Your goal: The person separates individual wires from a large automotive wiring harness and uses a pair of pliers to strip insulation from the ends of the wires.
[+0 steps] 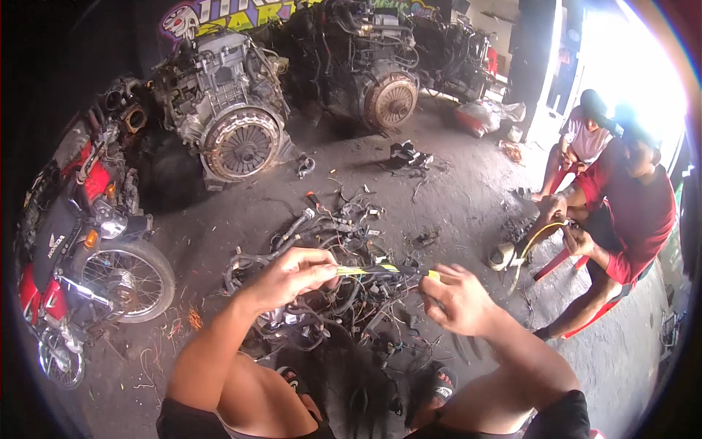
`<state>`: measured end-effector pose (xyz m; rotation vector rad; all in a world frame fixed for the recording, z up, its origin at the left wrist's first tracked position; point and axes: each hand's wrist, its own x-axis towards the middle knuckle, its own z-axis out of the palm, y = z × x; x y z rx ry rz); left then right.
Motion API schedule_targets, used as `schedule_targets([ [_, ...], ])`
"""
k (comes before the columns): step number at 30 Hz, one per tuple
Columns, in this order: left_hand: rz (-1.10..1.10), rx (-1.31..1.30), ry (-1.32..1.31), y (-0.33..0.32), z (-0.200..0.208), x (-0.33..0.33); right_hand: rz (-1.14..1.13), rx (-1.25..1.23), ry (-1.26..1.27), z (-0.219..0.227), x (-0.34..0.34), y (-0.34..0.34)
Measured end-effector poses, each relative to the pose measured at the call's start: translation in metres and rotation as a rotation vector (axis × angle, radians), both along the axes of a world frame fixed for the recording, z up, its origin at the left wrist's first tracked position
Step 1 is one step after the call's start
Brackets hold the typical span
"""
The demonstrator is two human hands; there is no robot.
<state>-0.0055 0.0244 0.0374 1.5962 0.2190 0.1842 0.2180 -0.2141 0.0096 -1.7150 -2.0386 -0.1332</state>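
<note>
My left hand [300,274] pinches the left end of a short wire bundle [380,270], yellow-green with black wrapping along its middle. It is stretched level between my hands, above a tangled heap of wiring harnesses [355,300] on the floor. At the bundle's yellow right end, my right hand [459,298] has its fingers curled closed around it. A blurred dark shape shows below the right hand; I cannot make out what it is. The heap holds black cables, corrugated sleeves and connectors.
Two engines [238,110] [380,80] with round clutch plates stand at the back. A red motorcycle [80,256] is at left. On the right, a seated person in red [629,197] holds a yellow wire [541,235]; another person [585,139] sits behind.
</note>
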Motion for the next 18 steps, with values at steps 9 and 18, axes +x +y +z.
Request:
schedule_targets([
  [9,0.035,0.479,0.147,0.022,0.009,-0.024,-0.001,0.271,-0.336,0.026,0.032,-0.028],
  [18,-0.022,0.435,0.132,0.032,0.005,-0.030,-0.159,0.476,0.426,0.005,0.048,-0.046],
])
